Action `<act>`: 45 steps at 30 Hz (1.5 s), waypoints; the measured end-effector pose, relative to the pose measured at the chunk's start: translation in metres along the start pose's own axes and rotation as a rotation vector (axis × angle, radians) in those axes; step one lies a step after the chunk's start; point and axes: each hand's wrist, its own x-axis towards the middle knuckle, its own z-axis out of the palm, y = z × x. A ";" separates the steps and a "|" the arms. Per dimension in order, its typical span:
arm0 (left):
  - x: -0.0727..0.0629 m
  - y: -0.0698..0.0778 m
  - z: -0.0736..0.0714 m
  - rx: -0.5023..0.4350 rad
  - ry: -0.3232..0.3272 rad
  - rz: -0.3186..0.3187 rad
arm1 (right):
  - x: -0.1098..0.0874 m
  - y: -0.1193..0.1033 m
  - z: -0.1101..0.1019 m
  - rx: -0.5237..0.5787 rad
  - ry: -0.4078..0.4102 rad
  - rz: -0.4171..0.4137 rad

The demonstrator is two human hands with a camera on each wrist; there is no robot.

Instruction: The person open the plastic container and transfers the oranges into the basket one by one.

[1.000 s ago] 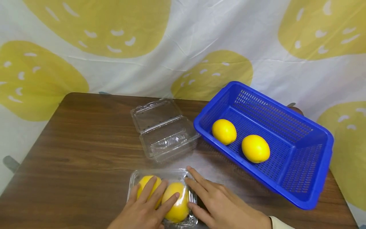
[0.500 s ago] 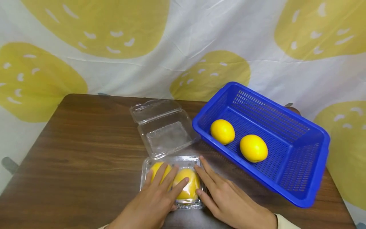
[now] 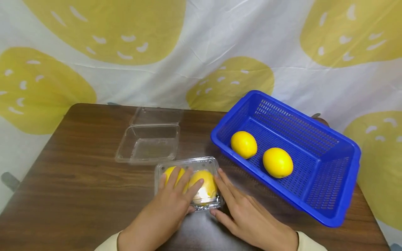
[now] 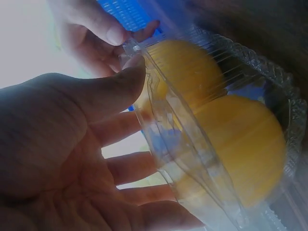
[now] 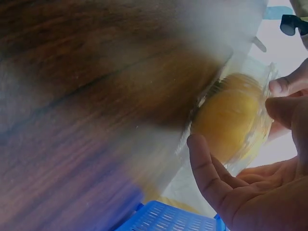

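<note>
A closed clear plastic clamshell box (image 3: 201, 162) with two lemons (image 3: 205, 181) inside lies at the middle front of the table. My left hand (image 3: 166, 205) spreads its fingers over the lid, and its thumb touches the near edge, as the left wrist view shows on the box (image 4: 192, 130). Along the box's right side my right hand (image 3: 248, 209) rests with fairly straight fingers. A second clear clamshell box (image 3: 154, 150) stands just behind, its lid folded back and nothing inside.
A blue perforated basket (image 3: 289, 120) sits angled at the right, with two loose lemons, one left (image 3: 243, 144) and one right (image 3: 277, 162), on its floor. Behind the brown wooden table (image 3: 78, 167) hangs a white cloth (image 3: 147, 80) with yellow prints.
Both hands have pushed the closed box away from the person. The open box has shifted left and turned straighter. The basket and its lemons stay put.
</note>
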 end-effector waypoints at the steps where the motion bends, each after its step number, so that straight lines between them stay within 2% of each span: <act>1: 0.001 -0.001 0.000 -0.012 0.004 -0.003 | 0.001 0.000 0.001 0.004 0.012 0.001; 13: 0.010 -0.019 -0.001 -0.093 -0.023 0.028 | 0.014 -0.002 0.013 0.137 0.140 0.105; 19: 0.011 -0.021 0.001 -0.114 -0.034 0.013 | 0.016 -0.004 0.018 0.194 0.190 0.162; 23: 0.012 -0.019 0.003 -0.098 -0.055 -0.014 | 0.015 -0.005 0.021 0.261 0.191 0.200; 28: 0.012 -0.018 0.005 -0.043 -0.056 -0.012 | 0.015 -0.007 0.022 0.380 0.174 0.281; 32: 0.012 -0.018 0.007 -0.022 -0.045 -0.003 | 0.016 -0.006 0.022 0.432 0.187 0.298; 45: 0.016 -0.017 0.006 -0.019 -0.023 0.005 | 0.014 -0.004 0.026 0.506 0.213 0.297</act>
